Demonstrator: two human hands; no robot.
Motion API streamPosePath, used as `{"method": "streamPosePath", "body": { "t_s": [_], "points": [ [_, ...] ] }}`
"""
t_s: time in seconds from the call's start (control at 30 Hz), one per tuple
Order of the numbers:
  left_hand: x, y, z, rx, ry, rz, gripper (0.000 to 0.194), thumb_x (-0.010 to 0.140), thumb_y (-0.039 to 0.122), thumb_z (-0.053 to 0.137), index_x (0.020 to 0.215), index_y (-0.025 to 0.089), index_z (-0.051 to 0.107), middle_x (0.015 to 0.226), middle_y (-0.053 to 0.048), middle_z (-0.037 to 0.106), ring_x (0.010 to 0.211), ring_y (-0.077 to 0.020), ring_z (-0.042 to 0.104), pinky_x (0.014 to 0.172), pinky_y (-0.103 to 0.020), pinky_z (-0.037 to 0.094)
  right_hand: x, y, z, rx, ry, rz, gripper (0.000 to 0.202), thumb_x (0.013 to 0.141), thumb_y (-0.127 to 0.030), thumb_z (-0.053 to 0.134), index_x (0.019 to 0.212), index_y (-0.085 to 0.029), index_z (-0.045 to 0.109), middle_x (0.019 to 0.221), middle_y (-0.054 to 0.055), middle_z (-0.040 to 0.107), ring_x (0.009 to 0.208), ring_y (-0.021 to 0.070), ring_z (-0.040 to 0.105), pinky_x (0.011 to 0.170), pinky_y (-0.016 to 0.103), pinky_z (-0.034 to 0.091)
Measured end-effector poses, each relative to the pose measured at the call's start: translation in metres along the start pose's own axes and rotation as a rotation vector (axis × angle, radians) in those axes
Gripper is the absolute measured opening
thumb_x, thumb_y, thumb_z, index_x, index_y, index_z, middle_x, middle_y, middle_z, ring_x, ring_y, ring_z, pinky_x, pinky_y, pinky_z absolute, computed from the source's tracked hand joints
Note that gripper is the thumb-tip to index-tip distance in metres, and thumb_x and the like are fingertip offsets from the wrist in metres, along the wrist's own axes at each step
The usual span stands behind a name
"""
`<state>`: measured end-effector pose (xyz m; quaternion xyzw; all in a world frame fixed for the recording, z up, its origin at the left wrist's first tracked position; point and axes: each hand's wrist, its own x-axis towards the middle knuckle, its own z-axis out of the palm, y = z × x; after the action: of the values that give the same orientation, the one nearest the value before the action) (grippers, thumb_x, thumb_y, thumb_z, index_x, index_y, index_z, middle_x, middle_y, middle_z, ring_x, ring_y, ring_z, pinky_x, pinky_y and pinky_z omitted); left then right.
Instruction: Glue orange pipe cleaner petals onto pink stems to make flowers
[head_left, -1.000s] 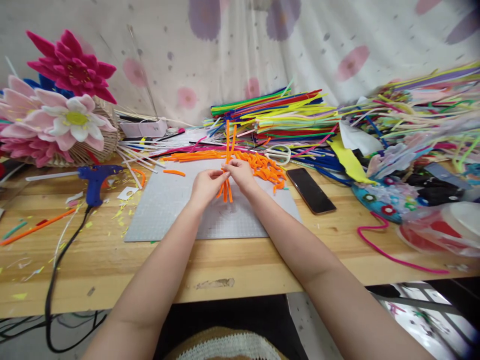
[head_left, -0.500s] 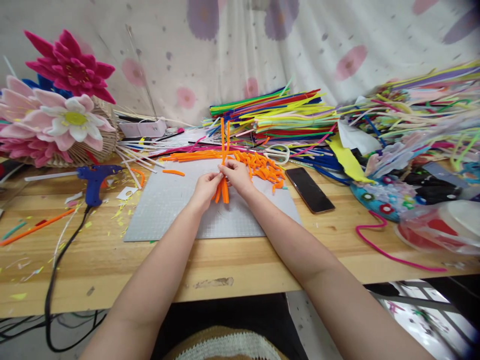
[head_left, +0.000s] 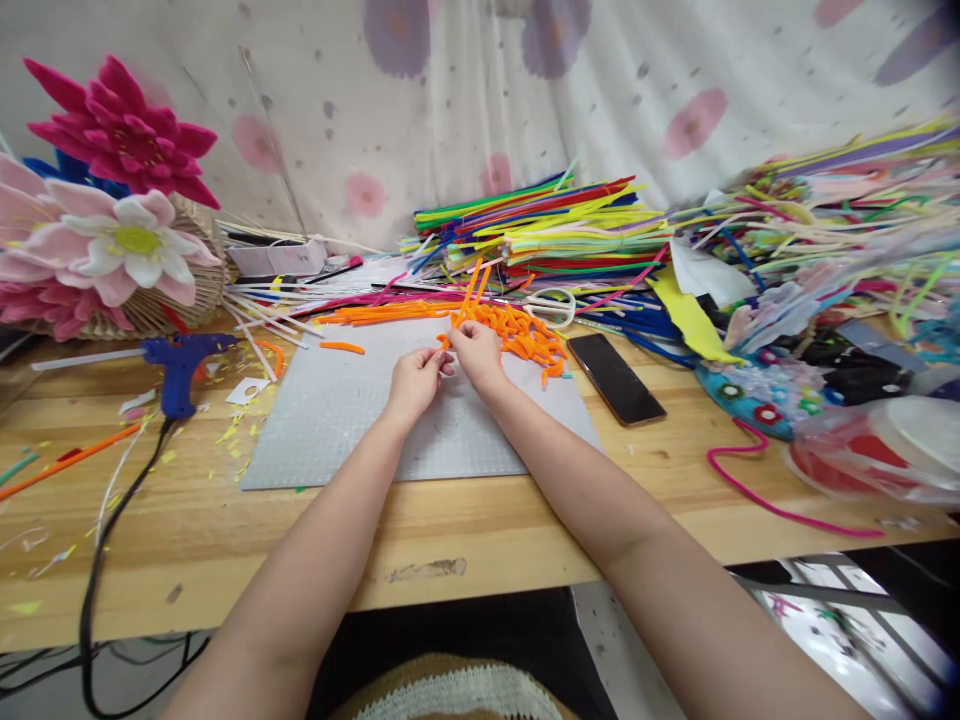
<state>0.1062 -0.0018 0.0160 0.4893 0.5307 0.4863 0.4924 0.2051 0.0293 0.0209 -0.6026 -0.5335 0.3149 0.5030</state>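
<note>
Bright stems [head_left: 574,222] crowd the back edge of the counter [head_left: 469,520], glue gun [head_left: 178,382] toward its left; arms [head_left: 337,535] over the front edge, left hand [head_left: 416,385] and right hand [head_left: 478,355] pinching orange stems [head_left: 469,291].

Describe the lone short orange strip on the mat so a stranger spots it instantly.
Find the grey mat on the wooden table. Near its far left corner, left of the left hand, lies one short orange strip. Unlike the long orange stems behind it, it is short and lies by itself.
</note>
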Motion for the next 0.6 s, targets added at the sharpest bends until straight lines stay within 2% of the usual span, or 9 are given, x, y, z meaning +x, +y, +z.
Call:
{"method": "streamPosePath", "body": {
  "t_s": [0.13, 0.23, 0.3, 0.37, 0.47, 0.6],
  "points": [
    [-0.003, 0.002, -0.007, -0.08, -0.059, -0.016, 0.017, 0.073, 0.027, 0.055, 0.068, 0.012, 0.061, 0.052, 0.001, 0.054, 0.036, -0.0035, 0.038, 0.037, -0.018, 0.025, 0.001, -0.001, 0.002, 0.28, -0.135, 0.094, 0.024, 0.063, -0.031, 0.055, 0.05, -0.017, 0.04, 0.048, -0.007, 0.039, 0.046, 0.0056, 0.034, 0.047, 0.021, 0.027],
    [-0.005, 0.005, -0.013, -0.16, -0.156, -0.054, 0.017, 0.072, 0.029, 0.056, 0.073, 0.012, 0.06, 0.059, 0.0, 0.058, 0.041, -0.005, 0.045, 0.038, -0.018, 0.031, 0.002, -0.005, 0.0, 0.48, -0.256, 0.227, 0.024, 0.063, -0.032, 0.056, 0.054, -0.018, 0.039, 0.046, -0.008, 0.033, 0.04, 0.0042, 0.026, 0.04, 0.02, 0.021],
    [-0.006, 0.006, -0.016, -0.18, -0.175, -0.078, 0.018, 0.072, 0.03, 0.058, 0.073, 0.012, 0.059, 0.06, 0.0, 0.057, 0.043, -0.0059, 0.048, 0.04, -0.018, 0.034, 0.003, -0.008, -0.004, 0.543, -0.353, 0.237, 0.023, 0.065, -0.034, 0.055, 0.056, -0.018, 0.042, 0.045, -0.008, 0.03, 0.039, 0.0041, 0.023, 0.038, 0.02, 0.018],
    [-0.005, 0.006, -0.019, -0.192, -0.162, -0.083, 0.02, 0.071, 0.032, 0.059, 0.071, 0.012, 0.058, 0.056, 0.001, 0.054, 0.04, -0.0046, 0.045, 0.038, -0.018, 0.032, 0.004, -0.011, -0.01, 0.536, -0.489, 0.162, 0.021, 0.066, -0.036, 0.057, 0.063, -0.017, 0.049, 0.048, -0.008, 0.035, 0.041, 0.0041, 0.027, 0.038, 0.019, 0.02],
    [-0.004, 0.005, -0.025, -0.224, -0.175, -0.1, 0.02, 0.071, 0.032, 0.06, 0.07, 0.012, 0.058, 0.054, 0.003, 0.05, 0.036, -0.0015, 0.036, 0.034, -0.016, 0.023, 0.005, -0.013, -0.019, 0.387, -0.682, -0.036, 0.023, 0.066, -0.036, 0.059, 0.08, -0.017, 0.056, 0.057, -0.007, 0.045, 0.047, 0.0043, 0.035, 0.041, 0.018, 0.025],
    [-0.003, 0.005, -0.032, -0.297, -0.276, -0.169, 0.021, 0.068, 0.032, 0.063, 0.071, 0.012, 0.058, 0.054, 0.003, 0.048, 0.036, -0.0008, 0.033, 0.033, -0.015, 0.018, 0.006, -0.013, -0.025, 0.186, -0.793, -0.241, 0.018, 0.074, -0.035, 0.052, 0.081, -0.018, 0.052, 0.063, -0.005, 0.049, 0.053, 0.0057, 0.041, 0.047, 0.018, 0.031]
  ]
}}
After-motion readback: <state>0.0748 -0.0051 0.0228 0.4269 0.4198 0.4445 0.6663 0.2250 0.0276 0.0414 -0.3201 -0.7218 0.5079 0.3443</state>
